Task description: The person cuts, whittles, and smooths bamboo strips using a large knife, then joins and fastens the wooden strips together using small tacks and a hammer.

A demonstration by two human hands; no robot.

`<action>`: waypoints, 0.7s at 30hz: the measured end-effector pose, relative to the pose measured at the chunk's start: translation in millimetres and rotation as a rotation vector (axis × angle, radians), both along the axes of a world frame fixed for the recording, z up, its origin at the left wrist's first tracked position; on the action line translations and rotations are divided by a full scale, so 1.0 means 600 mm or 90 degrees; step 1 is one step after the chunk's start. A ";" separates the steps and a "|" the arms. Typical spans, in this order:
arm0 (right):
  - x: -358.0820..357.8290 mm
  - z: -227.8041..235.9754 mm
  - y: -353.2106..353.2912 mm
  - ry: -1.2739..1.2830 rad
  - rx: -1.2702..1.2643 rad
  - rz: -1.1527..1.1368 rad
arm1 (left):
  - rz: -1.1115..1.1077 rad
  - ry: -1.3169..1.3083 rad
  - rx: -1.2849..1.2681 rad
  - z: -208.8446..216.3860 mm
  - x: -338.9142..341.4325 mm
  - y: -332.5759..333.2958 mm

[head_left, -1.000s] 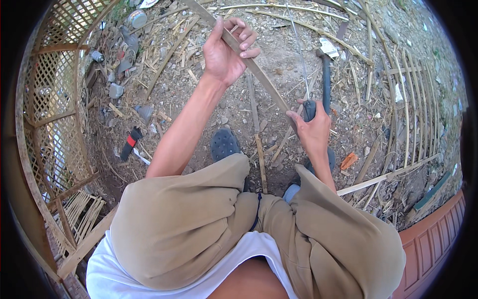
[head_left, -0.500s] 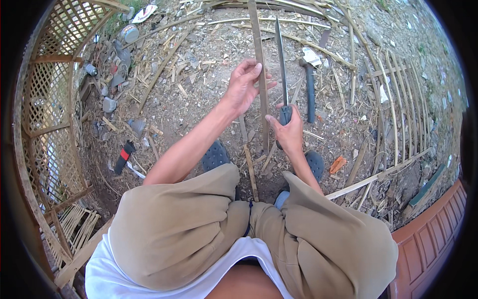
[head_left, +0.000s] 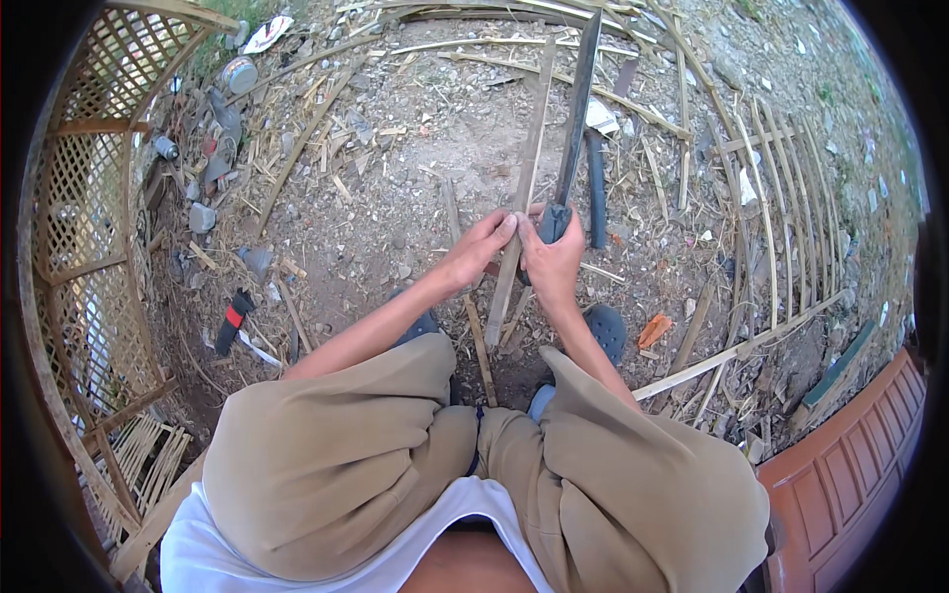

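In front of my knees, a flat wooden strip point(head_left: 534, 138) stands tilted, its top leaning right. My left hand point(head_left: 480, 251) is closed on the strip's lower part, thumb against it. My right hand point(head_left: 555, 262) grips the dark handle of a machete point(head_left: 577, 119), whose long blade points away from me, just right of the strip. The right thumb meets the strip beside the left thumb. Some fingers of both hands are hidden behind the wood and the handle. A hammer with a dark handle point(head_left: 597, 193) lies on the ground beyond the blade, its head mostly hidden.
Wood strips and chips litter the dirt. At left stands a lattice panel point(head_left: 89, 203); near it lies a black object with a red band point(head_left: 234, 318). To the right are a slatted frame point(head_left: 781, 208), an orange scrap point(head_left: 653, 330) and a reddish-brown panel point(head_left: 840, 484).
My left hand has come down and right, closing on the strip beside my right thumb. The strip has tilted, its top now further right; the machete has swung slightly rightward too.
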State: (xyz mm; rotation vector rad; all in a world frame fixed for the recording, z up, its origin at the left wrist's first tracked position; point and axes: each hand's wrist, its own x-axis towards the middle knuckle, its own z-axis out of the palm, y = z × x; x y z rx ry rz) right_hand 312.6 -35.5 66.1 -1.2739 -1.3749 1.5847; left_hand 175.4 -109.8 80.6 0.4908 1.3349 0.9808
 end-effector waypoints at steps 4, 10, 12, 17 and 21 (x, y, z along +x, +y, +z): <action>0.000 0.026 0.017 -0.094 0.193 0.037 | 0.027 -0.032 0.002 -0.006 0.025 -0.025; 0.022 0.031 0.026 -0.159 0.329 0.189 | 0.193 -0.087 -0.046 0.019 -0.006 -0.014; 0.031 0.032 0.035 -0.264 0.398 0.269 | 0.164 0.018 -0.010 -0.002 -0.030 -0.031; 0.045 0.032 0.047 -0.419 0.512 0.349 | -0.003 0.405 -0.043 0.014 -0.075 -0.067; 0.059 -0.010 0.076 -0.489 0.656 0.414 | -0.095 0.455 -0.064 0.030 -0.078 -0.103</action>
